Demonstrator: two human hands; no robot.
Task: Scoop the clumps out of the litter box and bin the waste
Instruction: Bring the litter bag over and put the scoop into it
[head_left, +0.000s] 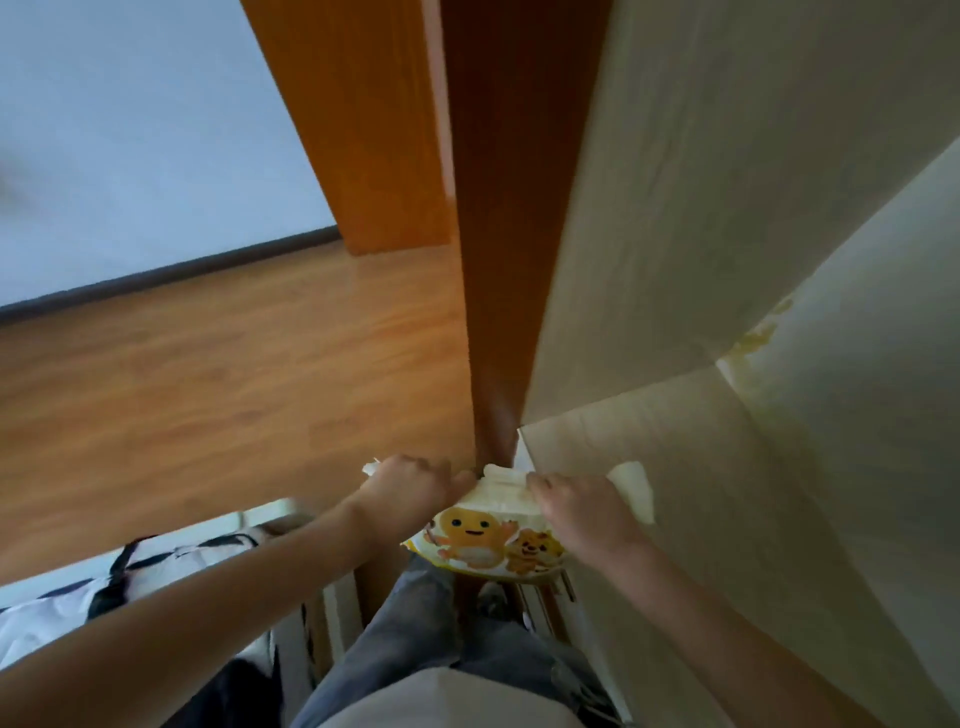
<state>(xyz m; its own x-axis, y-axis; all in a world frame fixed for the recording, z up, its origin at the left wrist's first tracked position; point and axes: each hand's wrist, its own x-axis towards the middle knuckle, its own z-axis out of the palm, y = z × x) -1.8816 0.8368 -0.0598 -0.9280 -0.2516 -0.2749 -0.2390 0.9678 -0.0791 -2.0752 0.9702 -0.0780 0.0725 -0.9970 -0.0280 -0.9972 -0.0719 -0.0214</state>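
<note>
A white plastic bag (485, 545) printed with orange cartoon animals hangs low at the centre, above my legs. My left hand (410, 488) grips the bag's left handle, whose end sticks out past my knuckles. My right hand (576, 512) grips the right handle, a pale strip of which shows beyond my fingers. The two hands pull the top of the bag apart. What is inside the bag is hidden. No litter box or scoop is in view.
A wooden door frame (498, 260) rises straight ahead, with pale wall panels (727, 260) to the right. Wooden floor (234, 374) spreads to the left. A white and dark item (109, 587) lies at the lower left beside a white slatted frame (291, 639).
</note>
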